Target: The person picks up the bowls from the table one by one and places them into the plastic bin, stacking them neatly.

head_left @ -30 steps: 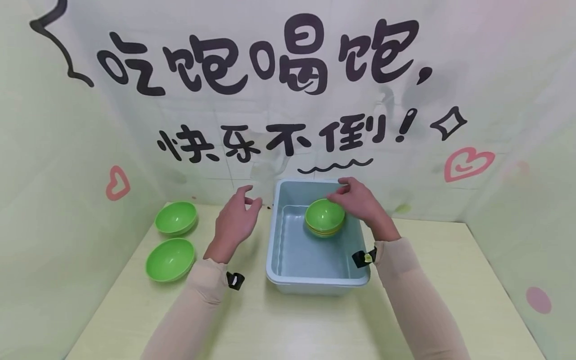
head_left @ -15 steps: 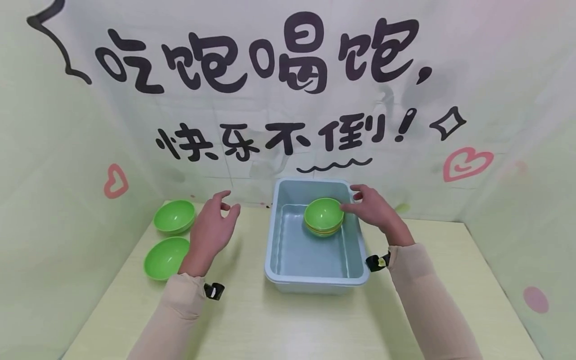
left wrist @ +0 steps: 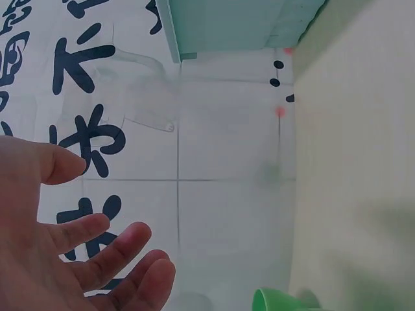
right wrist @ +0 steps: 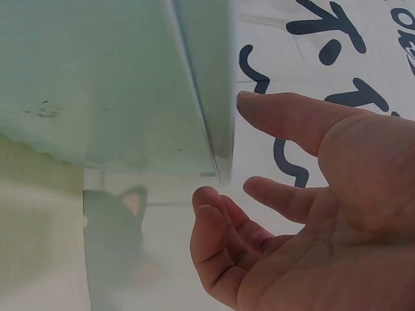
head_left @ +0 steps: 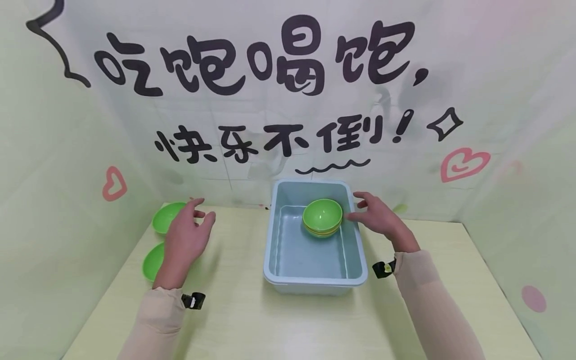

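In the head view my left hand point(head_left: 186, 240) hovers over two green bowls at the table's left, holding nothing. It covers part of the far bowl point(head_left: 165, 217) and the near bowl point(head_left: 153, 261). The left wrist view shows its fingers relaxed and apart, with a green bowl rim point(left wrist: 275, 300) low in the picture. My right hand point(head_left: 380, 217) is at the right rim of the light blue basin point(head_left: 310, 281), fingers loosely bent and nothing between them. Inside the basin, toward the back right, a green bowl point(head_left: 322, 214) sits on top of a stack with a yellowish edge showing below it.
The basin stands mid-table near the back wall sheet point(head_left: 252, 110), which carries black lettering. Sheets also hang at left and right. The pale wooden table point(head_left: 297, 325) extends in front of the basin and to both sides.
My left hand has moved left and toward me, from beside the basin to over the green bowls. My right hand has drawn back rightward from the stacked bowls to the basin's rim.
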A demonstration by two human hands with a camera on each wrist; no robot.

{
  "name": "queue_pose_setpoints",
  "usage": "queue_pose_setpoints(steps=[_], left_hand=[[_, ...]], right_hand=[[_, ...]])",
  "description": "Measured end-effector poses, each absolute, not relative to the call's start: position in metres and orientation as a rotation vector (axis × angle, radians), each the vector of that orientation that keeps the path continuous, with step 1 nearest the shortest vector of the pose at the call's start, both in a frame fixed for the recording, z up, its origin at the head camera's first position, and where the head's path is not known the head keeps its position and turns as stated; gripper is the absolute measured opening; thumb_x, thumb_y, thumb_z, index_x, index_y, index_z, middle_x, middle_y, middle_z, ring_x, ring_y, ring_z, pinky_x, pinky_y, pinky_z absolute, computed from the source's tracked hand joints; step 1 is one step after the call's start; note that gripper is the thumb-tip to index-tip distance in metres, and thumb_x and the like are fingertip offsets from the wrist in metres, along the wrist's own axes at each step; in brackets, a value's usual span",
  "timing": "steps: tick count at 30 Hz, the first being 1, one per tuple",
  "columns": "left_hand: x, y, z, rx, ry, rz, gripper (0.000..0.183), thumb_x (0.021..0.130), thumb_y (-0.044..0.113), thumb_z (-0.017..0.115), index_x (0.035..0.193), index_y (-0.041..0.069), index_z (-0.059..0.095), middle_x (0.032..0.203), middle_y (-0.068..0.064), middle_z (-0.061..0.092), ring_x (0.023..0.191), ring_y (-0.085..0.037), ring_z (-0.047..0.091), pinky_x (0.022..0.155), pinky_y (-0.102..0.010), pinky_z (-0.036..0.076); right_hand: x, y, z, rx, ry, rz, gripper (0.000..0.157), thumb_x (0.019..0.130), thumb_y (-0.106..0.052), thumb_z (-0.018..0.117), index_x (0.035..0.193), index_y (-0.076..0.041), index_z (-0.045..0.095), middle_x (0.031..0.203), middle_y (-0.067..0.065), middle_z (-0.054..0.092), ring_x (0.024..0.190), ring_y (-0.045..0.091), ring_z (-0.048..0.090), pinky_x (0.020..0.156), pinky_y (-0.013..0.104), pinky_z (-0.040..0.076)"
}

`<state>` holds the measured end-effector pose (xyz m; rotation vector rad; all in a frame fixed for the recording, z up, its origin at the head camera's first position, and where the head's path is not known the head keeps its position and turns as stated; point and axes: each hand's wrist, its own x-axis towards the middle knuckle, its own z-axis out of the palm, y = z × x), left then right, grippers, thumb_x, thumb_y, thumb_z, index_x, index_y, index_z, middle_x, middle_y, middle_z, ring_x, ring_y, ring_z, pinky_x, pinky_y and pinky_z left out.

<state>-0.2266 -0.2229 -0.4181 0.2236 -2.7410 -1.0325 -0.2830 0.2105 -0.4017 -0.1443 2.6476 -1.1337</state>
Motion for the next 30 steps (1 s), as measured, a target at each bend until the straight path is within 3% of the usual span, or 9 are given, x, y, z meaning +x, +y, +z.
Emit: queue_pose_setpoints(steps=[8,14,23,30], left_hand=[[-0.216,-0.235,-0.426,0.259,-2.744,-1.064,0.063,0.103,0.046,0.046,0.156,0.012,0.039,0.131,-0.02,0.063,0.112,-0.039,0.062,0.085,-0.051,0.049],[-0.213,-0.244,-0.427,0.304,-2.762,-0.994,0.067,0.102,0.051,0.043,0.156,0.011,0.04,0.136,-0.021,0.061,0.117,-0.041,0.061,0.085,-0.055,0.049],[-0.209,-0.253,-0.431,0.436,-2.745,-0.969,0.073,0.099,0.052,0.048,0.158,0.012,0.035,0.143,-0.021,0.051,0.13,-0.052,0.037,0.084,-0.06,0.044],[-0.206,-0.265,-0.442,0.465,-2.769,-0.924,0.078,0.098,0.054,0.05,0.158,0.009,0.033,0.146,-0.03,0.045,0.13,-0.053,0.033,0.085,-0.064,0.042]], right_hand=[[-0.282,0.216,-0.407,-0.19,2.601,-1.146,0.077,0.097,-0.027,0.064,0.161,-0.006,0.025,0.147,0.029,0.046,0.121,0.043,0.059,0.1,0.057,0.052],[-0.282,0.221,-0.413,-0.186,2.557,-1.176,0.074,0.1,-0.029,0.062,0.161,-0.01,0.025,0.141,0.026,0.049,0.109,0.036,0.064,0.092,0.047,0.056],[-0.28,0.228,-0.43,-0.23,2.487,-1.35,0.074,0.101,-0.03,0.061,0.163,-0.014,0.023,0.106,0.016,0.065,0.086,0.023,0.061,0.079,0.033,0.053],[-0.279,0.227,-0.438,-0.199,2.474,-1.412,0.072,0.102,-0.03,0.061,0.163,-0.017,0.024,0.098,0.013,0.067,0.079,0.02,0.059,0.073,0.031,0.051]])
